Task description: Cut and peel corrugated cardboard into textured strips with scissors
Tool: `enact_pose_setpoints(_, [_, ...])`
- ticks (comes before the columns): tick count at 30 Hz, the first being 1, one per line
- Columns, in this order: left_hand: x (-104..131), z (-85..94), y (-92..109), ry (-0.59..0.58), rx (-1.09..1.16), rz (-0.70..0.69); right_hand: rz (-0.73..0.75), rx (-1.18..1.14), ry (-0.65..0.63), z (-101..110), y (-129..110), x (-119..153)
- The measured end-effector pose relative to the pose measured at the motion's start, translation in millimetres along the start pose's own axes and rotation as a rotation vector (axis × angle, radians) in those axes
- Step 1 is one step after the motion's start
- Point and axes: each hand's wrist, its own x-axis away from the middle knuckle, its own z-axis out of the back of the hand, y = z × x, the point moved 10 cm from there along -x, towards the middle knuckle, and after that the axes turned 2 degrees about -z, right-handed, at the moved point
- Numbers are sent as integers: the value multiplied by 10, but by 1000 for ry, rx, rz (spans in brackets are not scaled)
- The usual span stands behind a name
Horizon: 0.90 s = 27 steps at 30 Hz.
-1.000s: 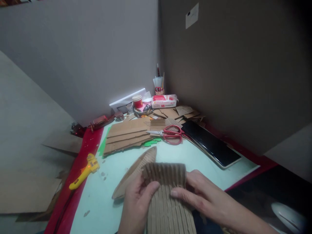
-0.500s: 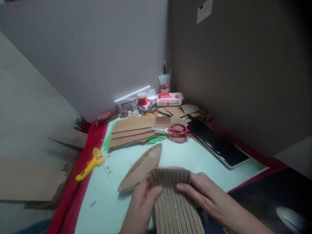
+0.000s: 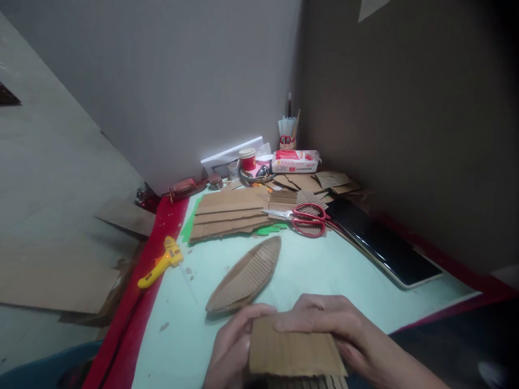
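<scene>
Bare table (image 3: 332,265) lies open right of the leaf-shaped cardboard piece (image 3: 246,275), while red scissors (image 3: 306,219), stacked cardboard strips (image 3: 229,213) and a dark tablet (image 3: 383,240) crowd the far side.

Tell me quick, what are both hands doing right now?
Left hand: closed on the left edge of the cardboard piece.
Right hand: fingers curled over the cardboard piece's top edge, holding it.

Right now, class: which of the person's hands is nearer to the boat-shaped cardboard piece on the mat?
Left. The left hand sits just below the boat-shaped cardboard piece, its thumb close to the lower end. The right hand is farther off to the right. Both hold the folded cardboard sheet.
</scene>
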Motion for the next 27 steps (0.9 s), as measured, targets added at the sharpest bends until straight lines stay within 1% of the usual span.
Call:
enact_pose_setpoints(2, [16,2,-1,-16,26,-5,14,16,-26,-25,-62,-30])
enact_pose_setpoints(4, [53,-56,34,-73,48,-67,13,49,-71,-73,-104,-53])
enact_pose_setpoints(6, [110,-97,51,-109,111,-115,-14,98,-85,-86,-87,-55])
enact_pose_setpoints(8, [160,-65,46,-82,142,-112,-27,164,-40,-23,-63,-44])
enact_pose_setpoints(10, [199,35,114,-4,37,-121,-60,245,19,82,-42,-49])
enact_pose_setpoints(11, [213,87,196,34,-59,-145,-73,281,41,137,-55,-71])
enact_pose_setpoints(13, [226,177,446,96,-213,-237,-80,313,45,219,-131,-183])
enact_pose_setpoints(14, [220,201,584,109,-274,-290,-45,312,39,249,-214,-273])
enact_pose_setpoints(16, [178,188,852,82,-399,-401,69,274,-16,260,-397,-496])
enact_pose_setpoints(18, [92,176,1055,55,-529,-474,171,294,9,335,-508,-741])
enact_pose_setpoints(19, [31,166,1117,29,-587,-486,193,294,26,372,-505,-864])
enact_pose_setpoints(21, [-73,200,1255,39,-656,-545,215,284,43,413,-425,-1088])
enact_pose_setpoints(23, [-179,217,1306,25,-715,-567,221,276,47,414,-292,-1264])
enact_pose_setpoints(25, [-274,243,1281,11,-742,-554,223,276,52,394,-148,-1382])
enact_pose_setpoints(27, [-343,272,1209,-1,-745,-525,228,279,57,367,-27,-1445])
